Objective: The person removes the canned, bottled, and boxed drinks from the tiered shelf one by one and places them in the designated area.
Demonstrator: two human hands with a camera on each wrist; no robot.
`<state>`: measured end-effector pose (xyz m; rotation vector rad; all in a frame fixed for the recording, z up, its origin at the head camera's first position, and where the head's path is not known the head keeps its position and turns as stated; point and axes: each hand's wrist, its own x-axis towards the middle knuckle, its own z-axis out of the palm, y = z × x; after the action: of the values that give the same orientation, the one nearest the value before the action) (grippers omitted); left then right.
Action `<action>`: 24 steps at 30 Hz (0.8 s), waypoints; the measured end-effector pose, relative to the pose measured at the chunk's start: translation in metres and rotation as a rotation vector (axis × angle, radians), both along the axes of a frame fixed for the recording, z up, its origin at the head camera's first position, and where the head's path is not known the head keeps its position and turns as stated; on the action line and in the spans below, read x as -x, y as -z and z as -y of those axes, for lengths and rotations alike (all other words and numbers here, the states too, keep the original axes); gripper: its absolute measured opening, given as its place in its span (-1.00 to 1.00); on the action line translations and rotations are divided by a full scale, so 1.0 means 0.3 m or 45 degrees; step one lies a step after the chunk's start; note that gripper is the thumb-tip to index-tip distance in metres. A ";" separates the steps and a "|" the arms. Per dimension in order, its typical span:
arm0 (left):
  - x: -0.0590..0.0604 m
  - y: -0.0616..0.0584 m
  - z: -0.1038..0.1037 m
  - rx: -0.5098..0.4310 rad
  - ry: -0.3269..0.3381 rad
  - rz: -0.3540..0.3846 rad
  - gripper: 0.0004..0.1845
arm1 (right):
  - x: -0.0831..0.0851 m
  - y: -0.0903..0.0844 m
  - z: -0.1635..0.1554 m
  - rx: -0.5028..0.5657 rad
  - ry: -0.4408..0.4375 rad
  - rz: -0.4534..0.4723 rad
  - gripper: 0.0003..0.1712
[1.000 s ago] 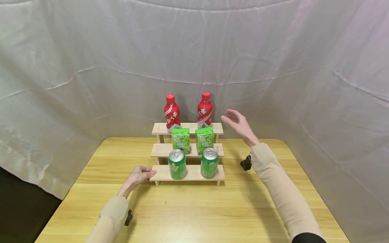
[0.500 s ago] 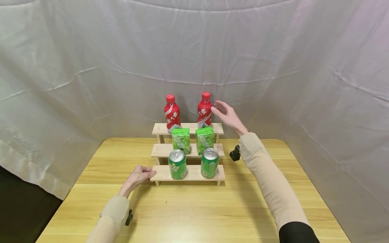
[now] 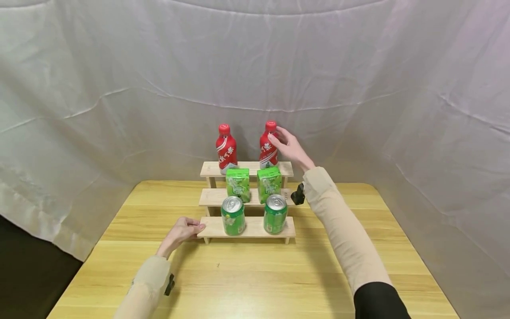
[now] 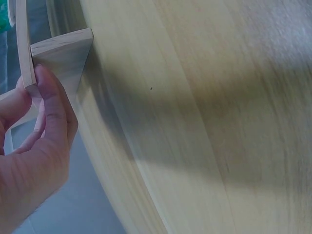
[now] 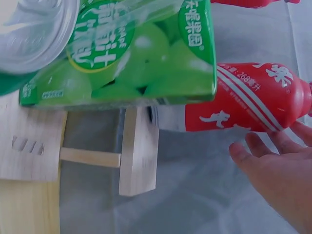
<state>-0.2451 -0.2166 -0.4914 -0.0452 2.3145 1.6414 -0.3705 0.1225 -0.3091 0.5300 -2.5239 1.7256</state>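
Nearest, the left hand (image 3: pixel 181 232) pinches the end of a stepped stand of pale wood (image 3: pixel 253 227). Its lowest tier bears green metal cans with silver lids (image 3: pixel 233 223); next come green rectangular cartons (image 3: pixel 238 188). Farthest, upright on the top tier's right, is a red plastic bottle (image 3: pixel 268 153). The right hand (image 3: pixel 292 148) curves half-open about its shoulder, contact unclear. Likely smooth, firm, weighty if full, it suits a wrap below the cap.

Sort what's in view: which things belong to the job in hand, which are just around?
In the job:
wooden stand, pinched by the left grip
right red bottle, beside the right grip; contact unclear

Just around:
left red bottle
left green carton
right green carton
left green can
right green can
table
grey cloth
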 end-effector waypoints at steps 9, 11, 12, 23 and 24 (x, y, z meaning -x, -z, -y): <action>-0.007 0.007 0.010 0.063 -0.016 0.000 -0.57 | 0.003 0.011 0.041 0.094 -0.018 0.071 -0.41; -0.007 0.008 0.009 0.061 -0.022 0.001 -0.57 | 0.003 0.011 0.045 0.104 -0.016 0.067 -0.44; -0.007 0.008 0.010 0.062 -0.021 0.000 -0.57 | 0.004 0.010 0.047 0.106 -0.013 0.065 -0.45; -0.007 0.005 0.014 0.060 -0.003 -0.010 -0.56 | 0.018 0.006 0.057 0.170 0.005 0.067 -0.50; -0.006 0.006 0.013 0.054 -0.006 -0.007 -0.56 | 0.019 0.005 0.057 0.173 0.010 0.067 -0.50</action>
<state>-0.2433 -0.2207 -0.4931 -0.0557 2.3555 1.5964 -0.3761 0.1053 -0.3106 0.4718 -2.4150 1.9153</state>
